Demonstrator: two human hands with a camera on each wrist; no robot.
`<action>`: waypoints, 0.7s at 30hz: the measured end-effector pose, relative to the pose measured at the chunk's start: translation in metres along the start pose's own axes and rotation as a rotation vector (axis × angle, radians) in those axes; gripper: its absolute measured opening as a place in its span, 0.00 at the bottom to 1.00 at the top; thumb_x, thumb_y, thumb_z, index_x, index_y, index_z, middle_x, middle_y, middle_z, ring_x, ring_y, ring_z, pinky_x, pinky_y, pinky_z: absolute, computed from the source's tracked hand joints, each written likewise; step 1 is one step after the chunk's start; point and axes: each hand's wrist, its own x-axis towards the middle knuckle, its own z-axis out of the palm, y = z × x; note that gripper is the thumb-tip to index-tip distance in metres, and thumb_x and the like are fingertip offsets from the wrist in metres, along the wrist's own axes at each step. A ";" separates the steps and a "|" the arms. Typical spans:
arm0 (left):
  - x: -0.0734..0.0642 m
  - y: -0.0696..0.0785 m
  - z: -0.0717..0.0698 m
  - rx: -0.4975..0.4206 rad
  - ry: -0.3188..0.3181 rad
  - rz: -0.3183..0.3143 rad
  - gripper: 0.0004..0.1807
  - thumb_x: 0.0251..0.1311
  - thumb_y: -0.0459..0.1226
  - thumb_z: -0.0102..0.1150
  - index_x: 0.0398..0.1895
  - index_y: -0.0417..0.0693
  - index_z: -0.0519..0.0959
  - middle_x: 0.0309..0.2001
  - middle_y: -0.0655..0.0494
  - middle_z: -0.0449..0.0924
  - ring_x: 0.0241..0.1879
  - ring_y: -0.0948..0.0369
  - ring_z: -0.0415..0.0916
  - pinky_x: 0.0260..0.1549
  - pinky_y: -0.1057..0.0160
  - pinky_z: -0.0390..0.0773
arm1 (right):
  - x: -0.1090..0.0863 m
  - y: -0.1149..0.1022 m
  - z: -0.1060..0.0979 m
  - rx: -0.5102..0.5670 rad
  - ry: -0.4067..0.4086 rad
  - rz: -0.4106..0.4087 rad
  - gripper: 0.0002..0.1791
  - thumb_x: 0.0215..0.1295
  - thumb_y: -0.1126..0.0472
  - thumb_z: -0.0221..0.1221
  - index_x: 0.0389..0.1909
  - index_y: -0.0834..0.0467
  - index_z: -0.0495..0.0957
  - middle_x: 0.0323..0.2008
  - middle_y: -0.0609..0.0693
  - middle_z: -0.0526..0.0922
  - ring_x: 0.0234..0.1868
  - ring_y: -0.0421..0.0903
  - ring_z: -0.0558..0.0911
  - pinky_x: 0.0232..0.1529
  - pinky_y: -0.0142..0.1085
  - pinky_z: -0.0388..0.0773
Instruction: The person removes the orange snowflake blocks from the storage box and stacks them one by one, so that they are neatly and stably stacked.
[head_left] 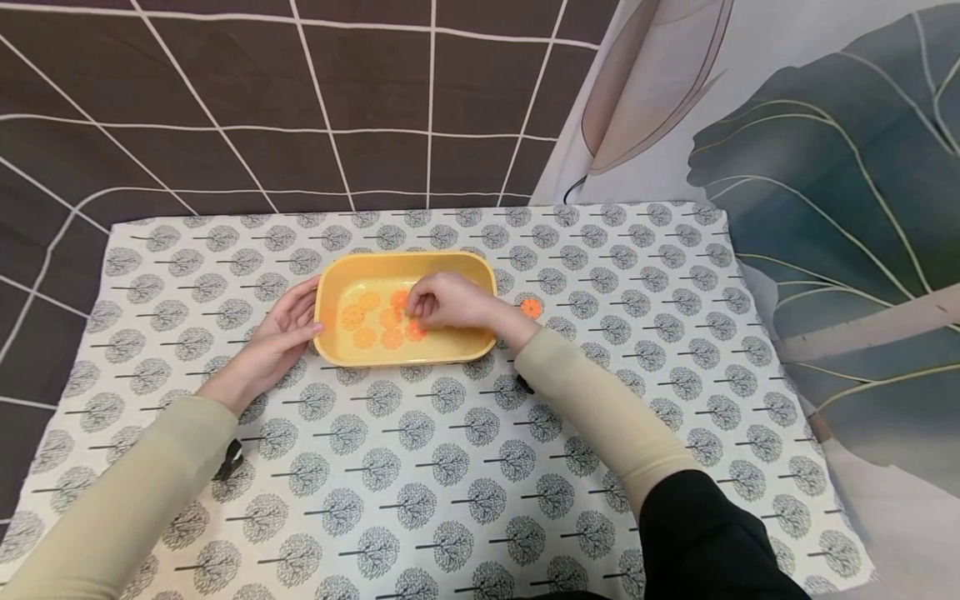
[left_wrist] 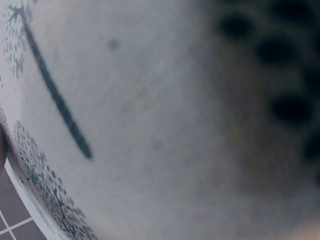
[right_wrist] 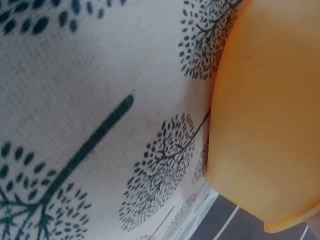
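A yellow rectangular plastic tub [head_left: 352, 355] with rounded corners stands on the patterned cloth. My left hand [head_left: 279, 337] grips its left end, thumb at the rim and fingers along the outer wall. Inside lie several thin orange discs with scalloped edges, such as a paler disc [head_left: 364, 337] and a deeper orange disc [head_left: 416, 331]. My right hand [head_left: 453, 302] reaches in over the right end, fingers curled downward with the tips at the discs; I cannot tell whether they pinch one. The right wrist view shows the tub's outer wall [right_wrist: 265, 110] close up.
One bright orange disc [head_left: 531, 308] lies on the cloth just right of the tub, beside the right forearm. The tree-print cloth [head_left: 450, 467] covers the table. Behind it hangs a dark grid-patterned sheet [head_left: 375, 92], with a leaf-print curtain [head_left: 825, 200] at the right.
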 end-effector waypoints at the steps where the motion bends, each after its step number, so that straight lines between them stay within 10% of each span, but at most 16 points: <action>1: 0.000 0.000 0.000 0.002 0.001 -0.003 0.41 0.71 0.20 0.51 0.83 0.54 0.57 0.87 0.46 0.40 0.70 0.79 0.69 0.73 0.77 0.69 | 0.001 0.000 0.001 -0.004 -0.004 0.000 0.11 0.63 0.71 0.71 0.46 0.62 0.87 0.44 0.54 0.90 0.42 0.44 0.86 0.47 0.25 0.86; 21: 0.000 0.000 -0.001 -0.006 -0.003 0.014 0.40 0.71 0.20 0.51 0.82 0.53 0.58 0.84 0.55 0.55 0.71 0.77 0.68 0.75 0.75 0.67 | 0.008 0.002 0.010 -0.117 -0.059 0.004 0.13 0.61 0.69 0.73 0.47 0.61 0.87 0.46 0.54 0.87 0.45 0.45 0.82 0.50 0.26 0.83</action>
